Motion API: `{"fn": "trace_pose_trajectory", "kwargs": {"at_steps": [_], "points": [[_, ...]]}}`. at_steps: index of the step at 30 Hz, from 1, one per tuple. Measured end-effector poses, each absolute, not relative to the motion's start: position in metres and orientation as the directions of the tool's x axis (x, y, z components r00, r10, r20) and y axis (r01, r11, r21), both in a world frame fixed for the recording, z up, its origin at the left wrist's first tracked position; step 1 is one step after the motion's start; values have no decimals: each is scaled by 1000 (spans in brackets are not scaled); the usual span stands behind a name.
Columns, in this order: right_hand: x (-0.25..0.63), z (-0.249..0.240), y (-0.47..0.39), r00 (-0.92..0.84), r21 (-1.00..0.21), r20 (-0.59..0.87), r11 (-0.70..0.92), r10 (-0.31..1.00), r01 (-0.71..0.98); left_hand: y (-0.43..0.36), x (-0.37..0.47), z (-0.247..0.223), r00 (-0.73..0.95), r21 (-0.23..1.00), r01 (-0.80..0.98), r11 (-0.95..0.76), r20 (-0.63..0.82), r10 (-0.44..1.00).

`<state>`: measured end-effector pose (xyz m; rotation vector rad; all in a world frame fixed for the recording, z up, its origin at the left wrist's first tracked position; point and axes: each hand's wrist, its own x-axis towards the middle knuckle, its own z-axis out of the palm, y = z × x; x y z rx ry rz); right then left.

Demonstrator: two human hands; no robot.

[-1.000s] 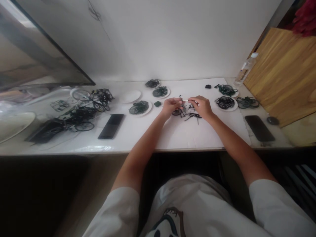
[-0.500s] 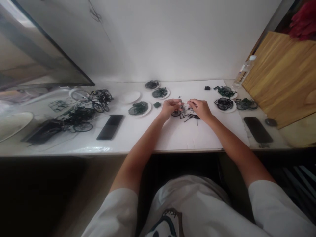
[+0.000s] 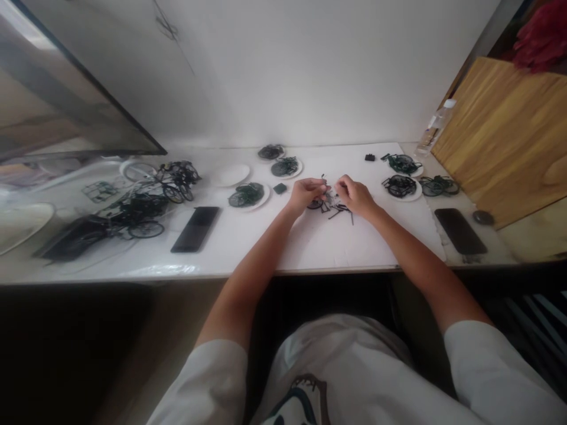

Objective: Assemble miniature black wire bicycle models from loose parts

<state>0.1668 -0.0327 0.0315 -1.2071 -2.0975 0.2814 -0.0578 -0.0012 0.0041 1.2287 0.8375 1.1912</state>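
Near the middle of the white sheet (image 3: 328, 248), my left hand (image 3: 306, 193) is closed on a small dark part (image 3: 323, 176) whose tip sticks up past the fingers. My right hand (image 3: 353, 193) is beside it, a short gap away, thumb and fingers pinched together; anything between them is too small to make out. Under and between both hands lie small loose dark parts (image 3: 340, 209), partly covered by the fingers. A small green block (image 3: 280, 188) rests left of my left hand.
White plates with dark and green bicycle parts stand left (image 3: 264, 199) and right (image 3: 415, 192). Small model bicycles (image 3: 177, 177) crowd the left. Two phones (image 3: 195, 229) (image 3: 459, 231), a bottle (image 3: 436, 127) and a wooden board (image 3: 505, 141) are farther out.
My right hand has drawn slightly away from my left, and its fingers are more curled. The left hand keeps its pinch. The view has shifted a little.
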Motion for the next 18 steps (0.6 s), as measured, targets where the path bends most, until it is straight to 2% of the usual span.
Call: {"fn": "trace_pose_trajectory", "kwargs": {"at_steps": [10, 18], "points": [[167, 23, -27, -337, -547, 462, 563, 820, 620, -3, -55, 7, 188, 974, -211, -87, 128, 974], [164, 23, -25, -279, -446, 453, 486, 847, 752, -8, -53, 11, 186, 982, -182, -59, 94, 978]]}}
